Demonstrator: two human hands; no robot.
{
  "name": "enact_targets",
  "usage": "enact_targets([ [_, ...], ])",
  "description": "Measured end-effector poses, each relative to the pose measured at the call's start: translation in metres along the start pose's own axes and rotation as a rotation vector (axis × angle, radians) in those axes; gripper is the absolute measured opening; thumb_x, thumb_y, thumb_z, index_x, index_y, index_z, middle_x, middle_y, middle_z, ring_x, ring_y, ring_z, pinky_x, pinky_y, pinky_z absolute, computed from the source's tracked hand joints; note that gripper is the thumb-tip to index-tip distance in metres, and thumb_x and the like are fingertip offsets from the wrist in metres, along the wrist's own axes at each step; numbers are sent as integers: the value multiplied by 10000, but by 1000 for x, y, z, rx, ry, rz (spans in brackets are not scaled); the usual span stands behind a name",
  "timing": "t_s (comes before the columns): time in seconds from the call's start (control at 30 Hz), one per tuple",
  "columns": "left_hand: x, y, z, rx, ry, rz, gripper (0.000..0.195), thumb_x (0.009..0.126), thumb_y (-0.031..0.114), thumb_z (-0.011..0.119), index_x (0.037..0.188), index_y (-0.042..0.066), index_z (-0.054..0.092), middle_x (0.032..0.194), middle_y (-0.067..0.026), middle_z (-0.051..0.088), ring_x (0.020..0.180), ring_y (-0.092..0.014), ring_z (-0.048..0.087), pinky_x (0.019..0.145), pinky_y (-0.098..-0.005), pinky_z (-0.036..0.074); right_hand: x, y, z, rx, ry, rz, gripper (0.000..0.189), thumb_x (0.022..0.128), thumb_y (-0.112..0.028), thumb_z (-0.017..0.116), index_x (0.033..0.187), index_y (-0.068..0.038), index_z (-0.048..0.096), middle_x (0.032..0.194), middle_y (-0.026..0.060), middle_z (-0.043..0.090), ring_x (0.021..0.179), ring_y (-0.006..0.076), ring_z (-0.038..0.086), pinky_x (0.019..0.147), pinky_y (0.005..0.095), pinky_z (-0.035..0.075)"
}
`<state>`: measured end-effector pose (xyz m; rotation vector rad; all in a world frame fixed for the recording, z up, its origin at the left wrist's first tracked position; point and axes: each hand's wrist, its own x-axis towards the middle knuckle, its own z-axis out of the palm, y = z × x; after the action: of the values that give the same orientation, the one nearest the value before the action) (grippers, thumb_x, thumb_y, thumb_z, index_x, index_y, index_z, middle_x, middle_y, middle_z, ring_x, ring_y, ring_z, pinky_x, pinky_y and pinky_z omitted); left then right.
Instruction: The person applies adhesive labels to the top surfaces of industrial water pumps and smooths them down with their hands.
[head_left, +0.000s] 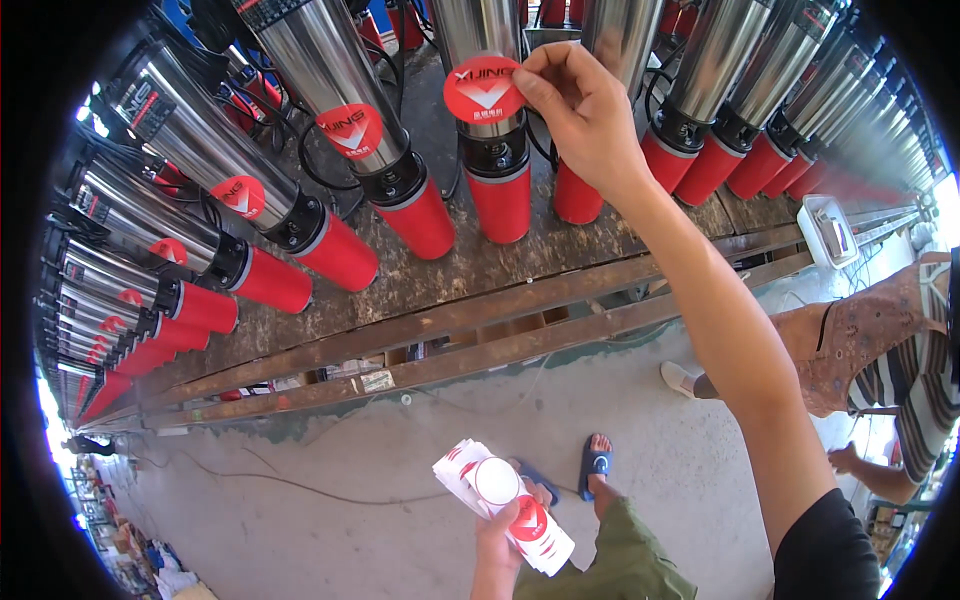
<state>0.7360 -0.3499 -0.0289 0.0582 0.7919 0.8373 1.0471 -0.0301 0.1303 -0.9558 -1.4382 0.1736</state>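
My right hand (577, 112) pinches the right edge of a round red sticker (484, 90) between thumb and fingers. The sticker lies against the lower steel body of an upright submersible pump motor (495, 142) with a black collar and a red base; whether it is stuck on cannot be told. Down near my legs, my left hand (499, 540) grips a stack of white sticker sheets (540, 536). A red sticker and a blank round patch show on the top sheets. The neighbouring motor (322, 75) on the left bears a matching red sticker (350, 131).
Several similar motors stand in rows along a worn workbench (420, 289) with metal edge rails. Black cables (307, 157) lie between them. A white plastic tray (827, 232) sits at the bench's right edge. Another person (862, 337) stands close on the right. A cable (337, 495) crosses the floor.
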Motion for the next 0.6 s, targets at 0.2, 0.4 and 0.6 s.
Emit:
enact_targets([
  [0.2,-4,6,7,31,49,-14,668,818,138,780,1392,35,456,1038,-143,667,1019,-332,665,846,-465,577,2,0,-5,-84,-68,-29,133,1017,-87,663,1083,12,604,932,2,651,876,56,611,809,226,513],
  [0.4,-6,11,3,72,57,3,537,854,189,773,1297,4,532,1115,-179,655,1023,-345,676,854,-484,593,2,-2,-5,-142,-44,-76,129,1006,-88,680,1063,10,617,904,4,663,838,56,611,771,220,506],
  [0.6,-5,7,0,72,61,-2,523,859,184,760,1293,7,529,1106,-175,651,1004,-328,671,846,-463,594,2,-4,-2,-275,3,-162,167,979,-99,711,1069,12,625,906,39,687,777,75,637,704,236,523],
])
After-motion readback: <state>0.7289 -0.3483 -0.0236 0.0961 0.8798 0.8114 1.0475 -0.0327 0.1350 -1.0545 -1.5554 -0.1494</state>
